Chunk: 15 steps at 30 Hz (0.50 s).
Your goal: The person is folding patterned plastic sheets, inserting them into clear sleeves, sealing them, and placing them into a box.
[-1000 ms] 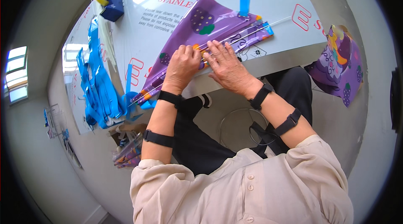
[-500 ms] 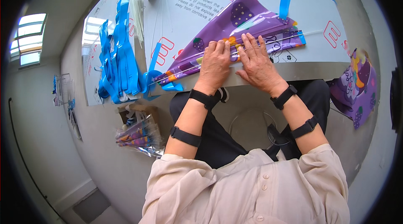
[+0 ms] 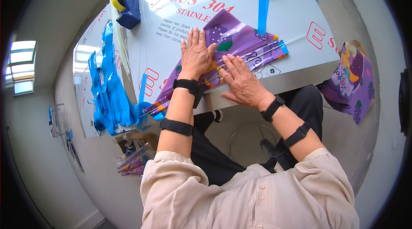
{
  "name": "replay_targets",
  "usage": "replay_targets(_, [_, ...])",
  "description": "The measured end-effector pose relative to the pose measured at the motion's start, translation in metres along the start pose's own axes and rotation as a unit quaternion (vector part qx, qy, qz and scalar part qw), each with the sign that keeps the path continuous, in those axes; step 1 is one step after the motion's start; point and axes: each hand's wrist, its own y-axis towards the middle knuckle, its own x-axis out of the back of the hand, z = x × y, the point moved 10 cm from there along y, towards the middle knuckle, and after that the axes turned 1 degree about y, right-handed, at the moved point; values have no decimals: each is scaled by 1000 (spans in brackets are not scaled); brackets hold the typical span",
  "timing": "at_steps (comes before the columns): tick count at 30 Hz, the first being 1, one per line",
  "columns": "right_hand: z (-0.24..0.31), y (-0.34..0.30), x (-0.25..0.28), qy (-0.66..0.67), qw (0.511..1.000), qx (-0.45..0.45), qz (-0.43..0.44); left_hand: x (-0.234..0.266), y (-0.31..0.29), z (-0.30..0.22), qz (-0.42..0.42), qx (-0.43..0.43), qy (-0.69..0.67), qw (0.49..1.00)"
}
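A purple plastic kite (image 3: 234,29) with a berry print lies partly folded along the table's near edge. Thin white rods (image 3: 296,38) run along its folded near side, one sticking out past the right end. My left hand (image 3: 197,57) rests flat on the upper part of the film, fingers stretched. My right hand (image 3: 245,82) lies over the folded near side by the rods, fingers extended and thumb apart. Between and under the hands, part of the fold is hidden. A blue ribbon strip (image 3: 262,12) touches the kite's far right part.
A heap of blue ribbons (image 3: 112,96) covers the table's left side, beside a bundle of white sticks (image 3: 120,42). Behind stands a blue tape dispenser (image 3: 133,10). Another purple printed sheet (image 3: 362,85) hangs at the right edge. Below the table lie wrapped purple pieces (image 3: 133,162).
My left hand has moved away from the folded edge, farther up onto the film. The right hand stays on the fold, fingers slightly shifted. The whole view has shifted, showing more of the table's far side.
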Motion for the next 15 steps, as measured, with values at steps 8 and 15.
replay_targets(8, [-1, 3, 5, 29, 1000, -9, 6, -15, 47, -33, 9, -60, -48, 997])
replay_targets(15, [-22, 6, 13, 109, 993, -38, -32, -16, 75, -26, -13, -39, -6, 999])
